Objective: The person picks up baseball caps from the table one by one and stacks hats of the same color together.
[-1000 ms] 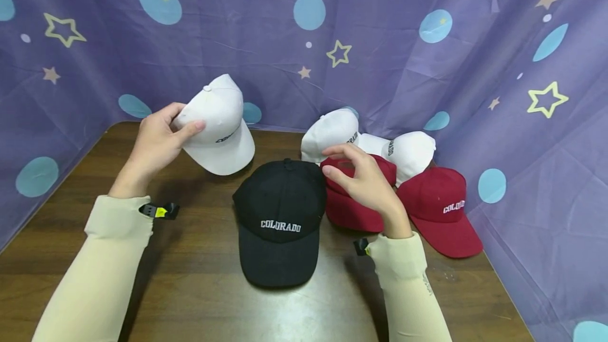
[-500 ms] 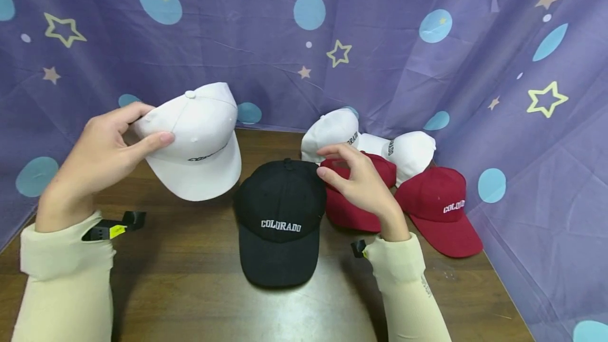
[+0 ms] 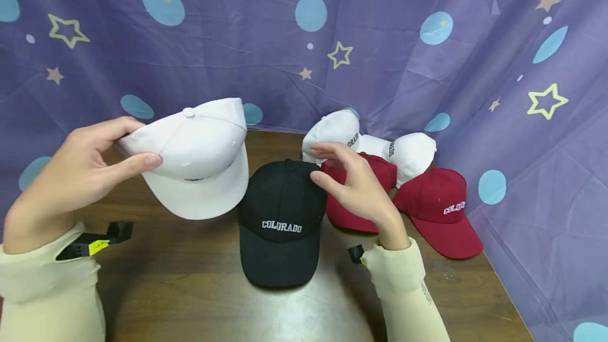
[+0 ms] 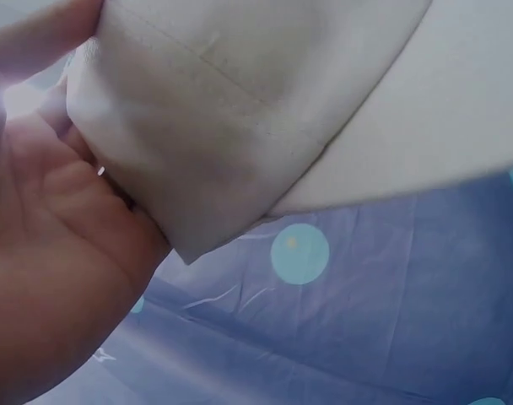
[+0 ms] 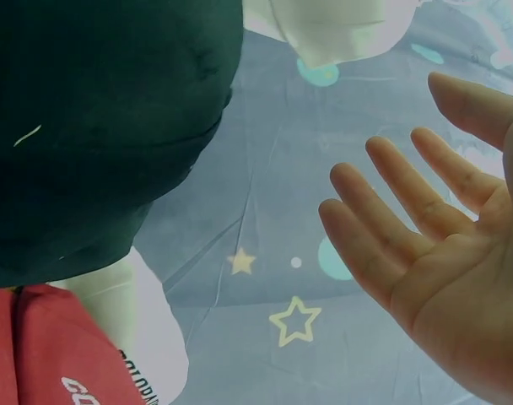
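Fingers of the left hand (image 3: 87,168), as we see in the head view, pinch a white cap (image 3: 199,146) by the rear of its crown, thumb on the side facing us, the others partly hidden at its edge; they are closed down to the fabric between them; the cap is held up above the bench (image 3: 190,300), just right of those fingertips, brim tilted downward. Fingers of the right hand (image 3: 353,189) are loosely bent, thumb well parted from them, and we see nothing in their hold; their tips overlap the upper edge of a black cap (image 3: 280,226) in our sight; under them, partly covered, lies a dark red cap (image 3: 349,212); just beyond them sits a rear white cap (image 3: 330,131); to their right we find a side white cap (image 3: 410,154) and a lettered red cap (image 3: 439,210); a purple curtain (image 3: 214,25) hangs beyond.

In the left wrist view we see the palm at the white cap's edge, brim stretching away from the fingers; some fingertips are out of sight.

In the right wrist view we see the right fingers nearly straight, slightly spread, with a gap between them and the black cap.
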